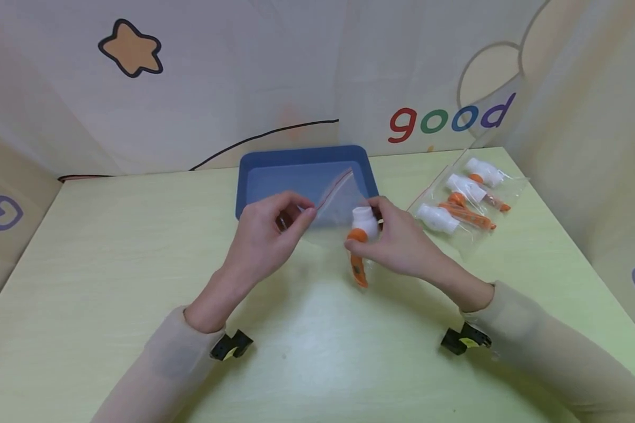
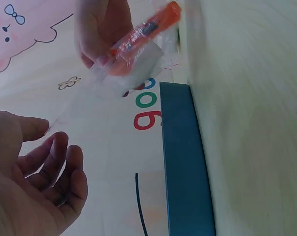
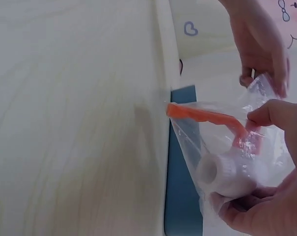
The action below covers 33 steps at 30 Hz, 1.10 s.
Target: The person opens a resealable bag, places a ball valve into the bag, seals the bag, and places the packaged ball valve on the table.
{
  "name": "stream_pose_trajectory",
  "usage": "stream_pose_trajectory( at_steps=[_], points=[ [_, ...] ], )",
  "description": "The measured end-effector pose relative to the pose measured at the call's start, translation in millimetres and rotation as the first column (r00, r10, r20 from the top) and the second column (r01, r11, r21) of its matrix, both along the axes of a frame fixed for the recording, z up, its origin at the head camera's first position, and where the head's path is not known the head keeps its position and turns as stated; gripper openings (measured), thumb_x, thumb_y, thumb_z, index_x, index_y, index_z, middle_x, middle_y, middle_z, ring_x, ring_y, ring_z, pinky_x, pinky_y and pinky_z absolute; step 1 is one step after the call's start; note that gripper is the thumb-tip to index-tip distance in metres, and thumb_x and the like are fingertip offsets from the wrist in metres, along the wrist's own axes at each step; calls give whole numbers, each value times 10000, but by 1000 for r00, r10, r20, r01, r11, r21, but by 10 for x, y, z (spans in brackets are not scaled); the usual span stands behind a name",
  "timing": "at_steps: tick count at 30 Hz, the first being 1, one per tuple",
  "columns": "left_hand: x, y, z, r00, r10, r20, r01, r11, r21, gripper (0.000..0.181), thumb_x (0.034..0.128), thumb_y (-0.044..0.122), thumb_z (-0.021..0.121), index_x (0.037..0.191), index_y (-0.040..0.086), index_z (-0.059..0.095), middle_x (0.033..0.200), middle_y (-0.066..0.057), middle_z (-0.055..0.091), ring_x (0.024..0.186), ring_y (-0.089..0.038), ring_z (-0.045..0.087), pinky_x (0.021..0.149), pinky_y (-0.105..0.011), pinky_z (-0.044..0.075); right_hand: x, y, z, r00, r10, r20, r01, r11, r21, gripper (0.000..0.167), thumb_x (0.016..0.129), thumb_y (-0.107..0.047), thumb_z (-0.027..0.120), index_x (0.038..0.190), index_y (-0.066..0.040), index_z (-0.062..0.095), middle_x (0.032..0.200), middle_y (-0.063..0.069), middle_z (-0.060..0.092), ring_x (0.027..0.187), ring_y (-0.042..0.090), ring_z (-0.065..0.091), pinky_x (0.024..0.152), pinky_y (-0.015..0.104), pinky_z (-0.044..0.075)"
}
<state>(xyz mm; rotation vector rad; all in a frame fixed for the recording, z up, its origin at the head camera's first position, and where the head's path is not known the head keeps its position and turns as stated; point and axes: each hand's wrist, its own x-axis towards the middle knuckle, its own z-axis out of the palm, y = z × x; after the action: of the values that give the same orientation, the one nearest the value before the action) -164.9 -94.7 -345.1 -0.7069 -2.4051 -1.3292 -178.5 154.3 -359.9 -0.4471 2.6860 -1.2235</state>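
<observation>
A clear zip-lock bag (image 1: 334,205) with a red seal line hangs between both hands above the table. Inside it sits a white plastic ball valve (image 3: 231,172) with an orange lever handle (image 3: 207,116). My left hand (image 1: 267,235) pinches the bag by a corner at its sealing strip, thumb against forefinger; its other fingers are loosely bent in the left wrist view. My right hand (image 1: 402,238) grips the valve through the plastic, with the thumb near the orange part and fingers behind the white body. In the head view the handle points down.
Behind the hands, a blue tray (image 1: 243,182) stands against the printed curtain (image 1: 275,70). At the table's right lies another clear bag (image 1: 468,238) holding several white valve bodies (image 1: 438,218) and orange handles (image 1: 468,215). Both sleeves carry small black cameras near the wrists.
</observation>
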Motion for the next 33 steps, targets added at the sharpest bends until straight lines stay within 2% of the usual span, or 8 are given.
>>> stream_pose_trajectory(
  at_steps=[3, 7, 14, 17, 19, 23, 28, 33],
  points=[
    [4, -15, -35, 1000, -9, 27, 10, 1000, -27, 92, 998, 143, 694, 1046, 84, 746, 758, 46, 634, 628, -113, 546, 565, -297, 469, -23, 108, 0, 1000, 5, -25, -3, 998, 66, 706, 885, -306, 785, 1427, 14, 466, 1178, 142, 617, 926, 276, 626, 683, 350, 566],
    [18, -40, -74, 997, -42, 57, 47, 995, -83, 126, 1000, 151, 693, 1097, 76, 726, 834, 33, 646, 720, -120, 575, 628, -321, 497, -40, 269, 15, 998, 18, -56, -8, 984, 179, 693, 903, -325, 742, 1434, 44, 491, 1198, 181, 588, 936, 291, 579, 709, 359, 535],
    [64, -94, -130, 979, -100, 175, 141, 960, -243, 219, 993, 170, 700, 1188, 70, 691, 1068, -18, 663, 936, -203, 625, 767, -342, 518, -48, 527, 18, 1000, -6, -31, 17, 924, 381, 754, 883, -320, 700, 1458, 100, 454, 1290, 263, 485, 1014, 339, 522, 777, 430, 532],
    [81, -117, -145, 964, -115, 240, 182, 942, -283, 236, 997, 189, 695, 1203, 77, 675, 1118, -37, 648, 987, -252, 626, 825, -352, 514, -56, 620, -7, 999, -32, -12, 34, 913, 408, 790, 868, -284, 721, 1469, 115, 399, 1286, 271, 494, 1020, 357, 523, 787, 457, 550],
    [91, -133, -154, 955, -121, 272, 204, 932, -301, 252, 1000, 199, 689, 1220, 77, 665, 1142, -50, 643, 1015, -266, 623, 855, -364, 511, -65, 669, -21, 999, -50, -6, 49, 915, 400, 767, 854, -243, 738, 1440, 112, 394, 1241, 260, 524, 1000, 358, 540, 776, 464, 562],
    [113, -169, -174, 942, -136, 307, 238, 915, -326, 276, 1005, 204, 682, 1244, 69, 650, 1201, -78, 644, 1060, -283, 620, 892, -389, 508, -78, 715, -42, 998, -60, -20, 63, 906, 419, 711, 835, -219, 776, 1373, 88, 426, 1178, 236, 548, 998, 360, 552, 814, 497, 564],
    [122, -221, -222, 937, -156, 313, 268, 896, -354, 282, 1017, 207, 661, 1264, 73, 640, 1235, -79, 640, 1089, -287, 620, 922, -411, 507, -73, 721, -70, 996, -37, -78, 71, 866, 495, 702, 824, -232, 783, 1368, 88, 475, 1243, 269, 534, 1047, 393, 526, 888, 552, 526],
    [106, -269, -274, 937, -166, 307, 277, 887, -368, 286, 1023, 200, 651, 1272, 60, 633, 1231, -87, 637, 1096, -294, 618, 933, -427, 508, -72, 747, -96, 994, -24, -111, 79, 852, 517, 681, 827, -207, 768, 1378, 89, 500, 1280, 283, 510, 1114, 424, 472, 911, 577, 497]
  ],
)
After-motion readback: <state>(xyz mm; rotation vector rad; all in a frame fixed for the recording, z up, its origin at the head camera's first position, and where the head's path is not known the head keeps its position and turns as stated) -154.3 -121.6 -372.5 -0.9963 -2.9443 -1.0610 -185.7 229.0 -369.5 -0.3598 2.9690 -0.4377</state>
